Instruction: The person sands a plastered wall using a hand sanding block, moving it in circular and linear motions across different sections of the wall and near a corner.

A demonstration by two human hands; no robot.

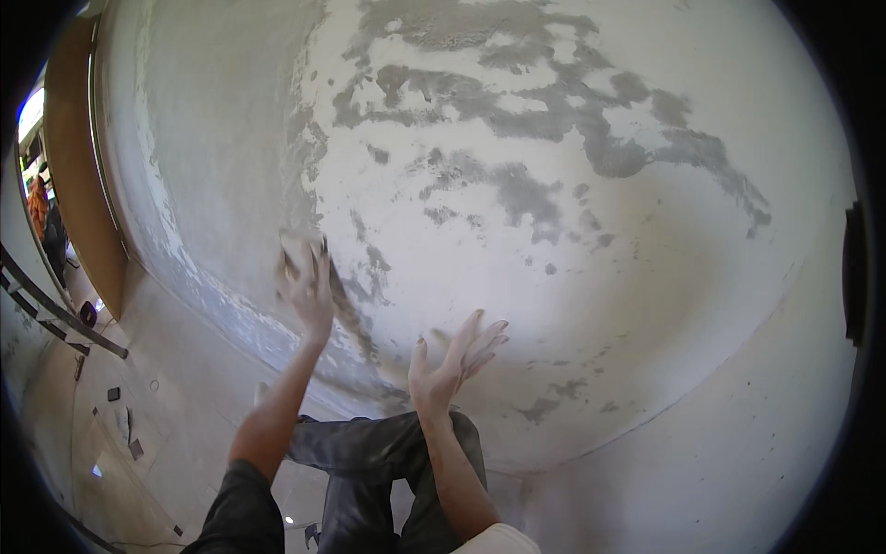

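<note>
My left hand (308, 298) presses a pale flat sanding pad (302, 240) against the wall (443, 270). The hand and pad are blurred, and most of the pad is hidden under the fingers. A dark shadow slants down the wall beside them. To the lower right, my right hand (443, 370) has its fingers apart and holds nothing; whether it touches the wall I cannot tell. White dust coats its fingers. Grey patches (526, 197) of filler or bare plaster show through the white surface, and a broad grey area (228, 138) covers the wall's left part.
My bent legs (387, 450) in dark trousers are below my hands. At the left stand a ladder (62, 311) and a brown door or panel (83, 159) beside an opening. Small scraps (135, 449) and a dark square piece (113, 394) lie on the dusty floor (187, 401).
</note>
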